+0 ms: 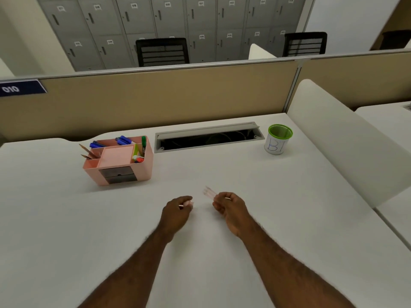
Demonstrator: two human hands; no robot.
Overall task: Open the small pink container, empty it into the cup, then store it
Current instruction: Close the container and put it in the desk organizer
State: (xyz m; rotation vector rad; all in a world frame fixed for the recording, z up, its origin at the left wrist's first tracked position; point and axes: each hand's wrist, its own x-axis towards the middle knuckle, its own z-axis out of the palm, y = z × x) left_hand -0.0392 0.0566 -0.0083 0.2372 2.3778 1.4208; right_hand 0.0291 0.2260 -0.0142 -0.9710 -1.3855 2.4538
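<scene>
While both forearms reach forward, left hand (178, 207) pinches lid (188, 203), right hand (229, 207) container (209, 193).

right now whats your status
Left hand holds a small pink piece, right hand the pink container, blurred. Cup far right, path clear.

Even, soft indoor light across the white desk (222, 252), no hard shadows; only faint shading under the forearms at bottom of frame. No glare spots. Wide-angle lens bends the partition (169, 98) & lockers (169, 18) at the top & side edges. Overall soft, compressed pic w/ low detail. Motion blur smears the pale pink piece (209, 193) at centre frame; locker labels upper frame unreadable.
</scene>
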